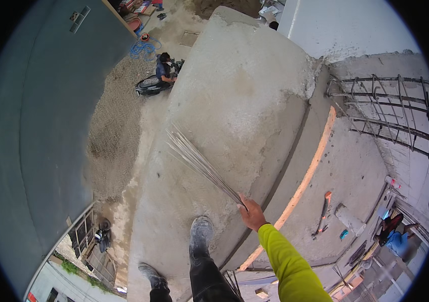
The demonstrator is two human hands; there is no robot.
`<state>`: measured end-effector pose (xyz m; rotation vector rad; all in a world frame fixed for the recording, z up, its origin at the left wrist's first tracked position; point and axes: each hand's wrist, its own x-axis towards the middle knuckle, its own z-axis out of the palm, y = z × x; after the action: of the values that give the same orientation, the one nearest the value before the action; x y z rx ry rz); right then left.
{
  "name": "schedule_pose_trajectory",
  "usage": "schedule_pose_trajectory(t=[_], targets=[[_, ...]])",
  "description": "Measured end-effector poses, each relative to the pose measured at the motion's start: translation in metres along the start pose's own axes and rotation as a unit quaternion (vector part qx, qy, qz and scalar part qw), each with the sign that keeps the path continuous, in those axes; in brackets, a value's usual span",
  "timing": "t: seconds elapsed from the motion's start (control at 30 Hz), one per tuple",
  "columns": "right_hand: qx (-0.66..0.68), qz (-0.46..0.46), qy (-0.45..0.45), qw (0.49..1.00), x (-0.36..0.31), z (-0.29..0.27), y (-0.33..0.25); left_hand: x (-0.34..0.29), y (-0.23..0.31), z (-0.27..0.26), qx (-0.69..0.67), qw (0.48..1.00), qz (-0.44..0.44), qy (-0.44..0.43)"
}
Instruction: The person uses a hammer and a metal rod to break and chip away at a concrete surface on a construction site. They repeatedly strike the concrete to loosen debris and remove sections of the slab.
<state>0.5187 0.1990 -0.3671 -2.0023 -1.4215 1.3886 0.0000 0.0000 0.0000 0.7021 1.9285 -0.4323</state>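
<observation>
My right hand (252, 214), at the end of a yellow-green sleeve, is closed around the narrow end of a stick broom (205, 167), a bundle of thin, stiff sticks. Its sticks fan out to the upper left, over the grey concrete slab (234, 105). Whether the tips touch the surface I cannot tell. My dusty boots stand on the slab below and left of the broom. My left hand is out of view.
Right of the slab's step runs an orange-brown wooden strip (302, 182). Beyond it lie a hammer (322, 214) and a pale cylinder (350, 219). Rebar (390, 108) juts at upper right. Past the slab's left edge, far below, are a gravel pile (116, 131) and a person on a motorbike (155, 84).
</observation>
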Motion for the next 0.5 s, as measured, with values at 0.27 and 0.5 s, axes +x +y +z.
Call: schedule_pose_trajectory(t=[0.27,0.5], targets=[[0.092,0.034,0.224,0.97,0.22,-0.097,-0.044,0.019,-0.015,-0.008,0.11,0.989,0.059,0.074],[-0.02,-0.061,-0.042,0.997,0.055,0.08,-0.069,0.041,0.002,0.035,0.234,0.927,0.268,0.119]])
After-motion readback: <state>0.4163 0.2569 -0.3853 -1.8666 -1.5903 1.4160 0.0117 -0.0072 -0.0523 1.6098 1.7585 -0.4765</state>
